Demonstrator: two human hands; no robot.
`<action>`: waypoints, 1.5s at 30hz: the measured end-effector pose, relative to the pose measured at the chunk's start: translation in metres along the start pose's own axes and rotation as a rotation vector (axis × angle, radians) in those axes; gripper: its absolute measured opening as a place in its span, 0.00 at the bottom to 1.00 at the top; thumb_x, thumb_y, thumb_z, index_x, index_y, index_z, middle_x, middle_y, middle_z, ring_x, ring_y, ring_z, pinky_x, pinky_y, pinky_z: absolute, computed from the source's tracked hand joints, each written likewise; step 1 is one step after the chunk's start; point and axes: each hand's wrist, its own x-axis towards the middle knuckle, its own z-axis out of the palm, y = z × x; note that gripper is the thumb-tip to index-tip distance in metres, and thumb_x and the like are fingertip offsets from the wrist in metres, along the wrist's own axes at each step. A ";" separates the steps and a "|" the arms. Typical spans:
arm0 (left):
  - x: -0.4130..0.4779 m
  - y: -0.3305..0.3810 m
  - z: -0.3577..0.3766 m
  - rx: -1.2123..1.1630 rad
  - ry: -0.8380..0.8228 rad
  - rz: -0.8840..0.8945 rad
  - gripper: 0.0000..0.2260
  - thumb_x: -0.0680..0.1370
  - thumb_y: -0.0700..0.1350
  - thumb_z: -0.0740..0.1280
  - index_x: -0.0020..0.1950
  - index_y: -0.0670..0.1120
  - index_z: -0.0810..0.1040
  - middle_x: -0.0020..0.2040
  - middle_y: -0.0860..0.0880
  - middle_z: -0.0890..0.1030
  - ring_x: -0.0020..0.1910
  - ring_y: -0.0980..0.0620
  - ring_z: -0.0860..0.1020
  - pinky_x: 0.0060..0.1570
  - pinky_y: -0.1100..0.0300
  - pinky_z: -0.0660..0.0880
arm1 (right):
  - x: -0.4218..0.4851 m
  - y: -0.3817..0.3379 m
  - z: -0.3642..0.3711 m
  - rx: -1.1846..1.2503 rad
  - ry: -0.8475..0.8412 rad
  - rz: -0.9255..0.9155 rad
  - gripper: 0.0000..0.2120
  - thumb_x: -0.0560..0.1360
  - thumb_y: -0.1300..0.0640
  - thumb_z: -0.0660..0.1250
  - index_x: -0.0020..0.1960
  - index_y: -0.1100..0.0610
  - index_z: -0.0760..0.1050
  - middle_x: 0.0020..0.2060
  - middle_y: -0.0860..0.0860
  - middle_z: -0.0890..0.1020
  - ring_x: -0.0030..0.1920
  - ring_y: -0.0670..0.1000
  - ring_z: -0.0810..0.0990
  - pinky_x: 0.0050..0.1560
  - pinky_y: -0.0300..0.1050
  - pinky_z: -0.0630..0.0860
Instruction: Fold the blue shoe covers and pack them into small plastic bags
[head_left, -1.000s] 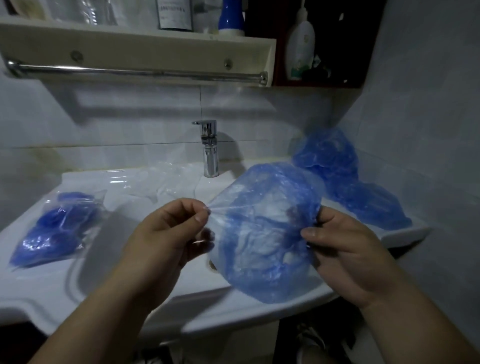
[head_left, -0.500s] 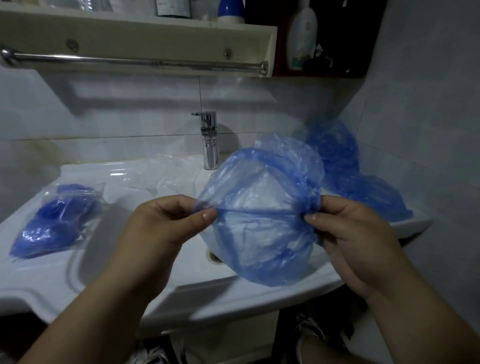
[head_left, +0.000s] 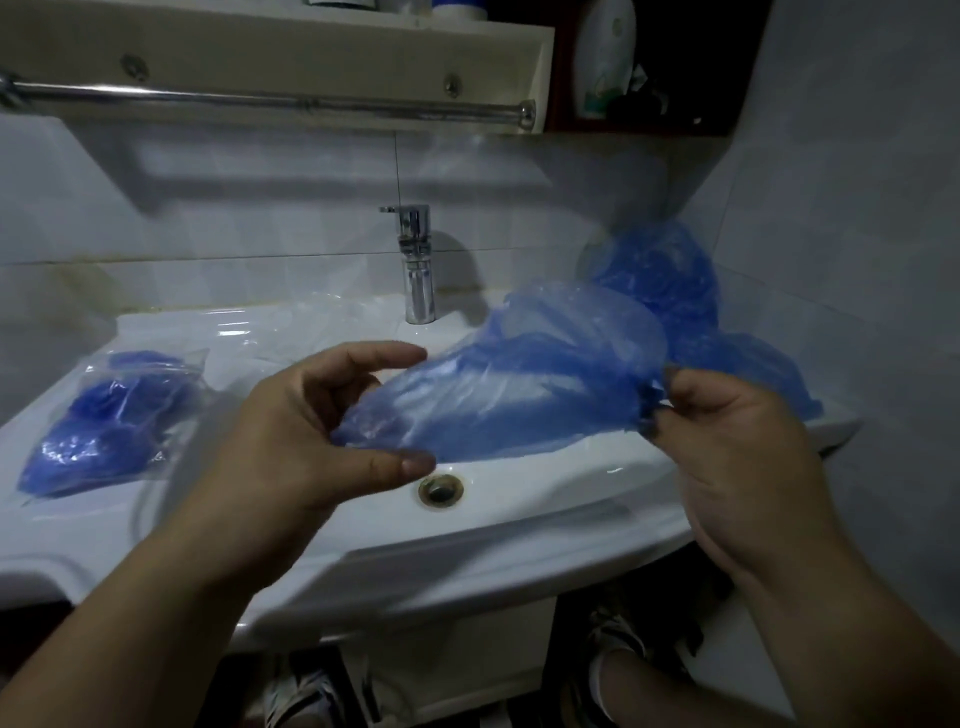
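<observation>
Over the white sink (head_left: 467, 561), the left hand (head_left: 311, 415) is curling round one end of a blue shoe cover (head_left: 519, 395) and the right hand (head_left: 727, 441) is pinching its gathered other end, while a filled plastic bag (head_left: 104, 421) is lying on the left rim and a pile of shoe covers (head_left: 670, 280) is sitting in the far right corner.

white bottle (head_left: 602, 57) — top cut off | packed bag (head_left: 114, 415) — blurred
</observation>
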 end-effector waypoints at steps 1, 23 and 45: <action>-0.003 0.002 -0.001 0.153 -0.027 0.017 0.26 0.48 0.45 0.85 0.45 0.55 0.85 0.43 0.50 0.86 0.43 0.56 0.84 0.40 0.67 0.79 | -0.002 0.000 -0.002 -0.092 -0.010 -0.012 0.10 0.60 0.44 0.77 0.41 0.40 0.84 0.32 0.45 0.82 0.37 0.44 0.77 0.46 0.39 0.74; -0.023 -0.026 -0.004 0.728 -0.028 -0.269 0.19 0.70 0.61 0.66 0.59 0.58 0.74 0.33 0.57 0.84 0.30 0.60 0.81 0.31 0.71 0.72 | -0.022 0.021 0.006 -0.506 -0.250 0.153 0.11 0.77 0.55 0.67 0.60 0.48 0.77 0.24 0.41 0.79 0.29 0.38 0.78 0.34 0.27 0.70; -0.038 -0.054 0.061 1.333 -0.277 0.083 0.30 0.78 0.66 0.46 0.77 0.56 0.53 0.74 0.56 0.64 0.69 0.55 0.67 0.68 0.58 0.62 | -0.025 -0.018 0.020 -1.156 -0.135 -0.079 0.15 0.78 0.50 0.59 0.62 0.47 0.76 0.50 0.44 0.79 0.49 0.44 0.75 0.50 0.39 0.71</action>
